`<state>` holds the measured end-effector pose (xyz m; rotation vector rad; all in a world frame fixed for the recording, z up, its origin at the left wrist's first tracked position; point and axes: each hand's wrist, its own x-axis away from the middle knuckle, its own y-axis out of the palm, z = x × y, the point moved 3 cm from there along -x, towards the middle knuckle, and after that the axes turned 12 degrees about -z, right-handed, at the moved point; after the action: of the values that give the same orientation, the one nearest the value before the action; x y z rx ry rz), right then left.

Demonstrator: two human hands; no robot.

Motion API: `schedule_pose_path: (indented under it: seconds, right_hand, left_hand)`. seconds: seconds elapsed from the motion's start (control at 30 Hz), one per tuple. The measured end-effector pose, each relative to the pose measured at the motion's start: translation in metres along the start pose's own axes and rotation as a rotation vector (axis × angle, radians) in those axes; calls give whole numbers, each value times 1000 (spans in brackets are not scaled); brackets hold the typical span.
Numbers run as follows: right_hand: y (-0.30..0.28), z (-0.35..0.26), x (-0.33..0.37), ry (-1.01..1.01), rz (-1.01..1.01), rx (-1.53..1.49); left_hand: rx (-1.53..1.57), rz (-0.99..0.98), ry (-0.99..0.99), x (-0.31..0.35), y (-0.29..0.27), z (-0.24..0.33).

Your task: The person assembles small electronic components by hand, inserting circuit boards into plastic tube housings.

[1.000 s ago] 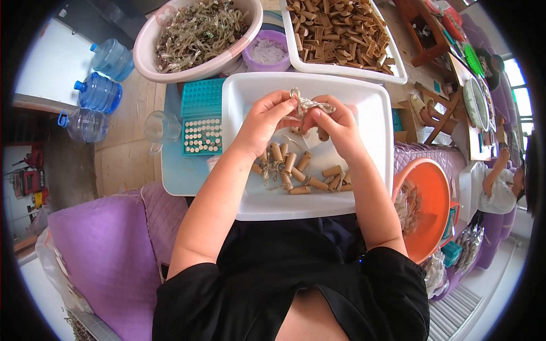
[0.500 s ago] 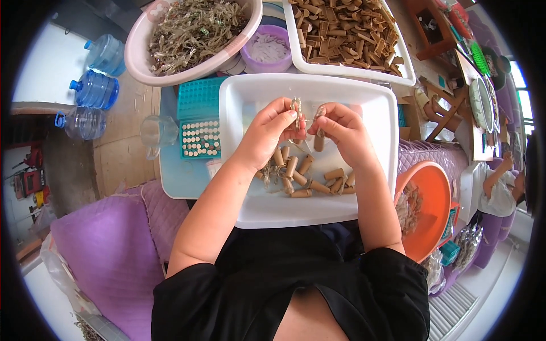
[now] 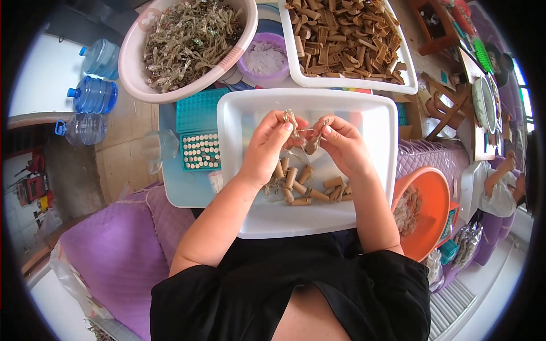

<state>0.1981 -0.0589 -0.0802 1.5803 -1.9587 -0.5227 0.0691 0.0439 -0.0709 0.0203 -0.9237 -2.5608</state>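
Both my hands are raised over a white plastic tray [image 3: 375, 227] and nearly meet. My left hand [image 3: 267, 145] pinches a looped bundle of clear, yellowish strands [image 3: 291, 120] between thumb and fingers. A thin length of strand runs from it across to my right hand [image 3: 345, 146]. The right fingertips are closed on the strand's other end, and a small brown tube [image 3: 310, 147] hangs just beneath them, partly hidden. Below, on the tray floor, lie several brown cardboard-like tubes [image 3: 292, 177], with loose strands beside them on the left.
Behind the tray stand a pink basin [image 3: 129, 74] of tangled strands, a purple tub [image 3: 273, 77] with whitish pieces, and a white bin [image 3: 364, 85] of brown half-tubes. A teal case [image 3: 183, 153] and clear jug [image 3: 158, 149] sit left. An orange basin [image 3: 435, 199] is at right.
The view has tilted, so the tray and basins appear slightly lower. My right fingers have turned, and the brown tube under them is now tilted and more covered. Both hands keep hold of the strands.
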Motion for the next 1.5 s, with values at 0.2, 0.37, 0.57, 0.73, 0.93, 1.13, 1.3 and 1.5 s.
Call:
schedule_pose_path:
  seconds: [0.2,0.37,0.57,0.73,0.93,1.13,1.3,1.5]
  right_hand:
    - [14,-4,-2,38,-27,83]
    - [27,-19,5,-252,174,1081]
    - [56,-13,12,-78,-361,947]
    - [56,6,16,127,-504,1007]
    - [28,5,3,26,53,1068]
    - [20,14,-6,-74,-121,1008]
    - [15,3,2,-81,-112,587]
    - [7,-11,7,-92,-54,543]
  left_hand:
    - [-358,-33,154,-3,6,-6]
    - [-259,58,35,-3,-1,-3]
    - [-430,165,165,-5,-13,2]
    - [-315,108,225,-1,-14,10]
    - [-169,-26,244,1,-11,15]
    - [3,-170,166,3,-5,14]
    - [-198,-46,220,5,-19,10]
    - [-525,-74,91,2,-15,-6]
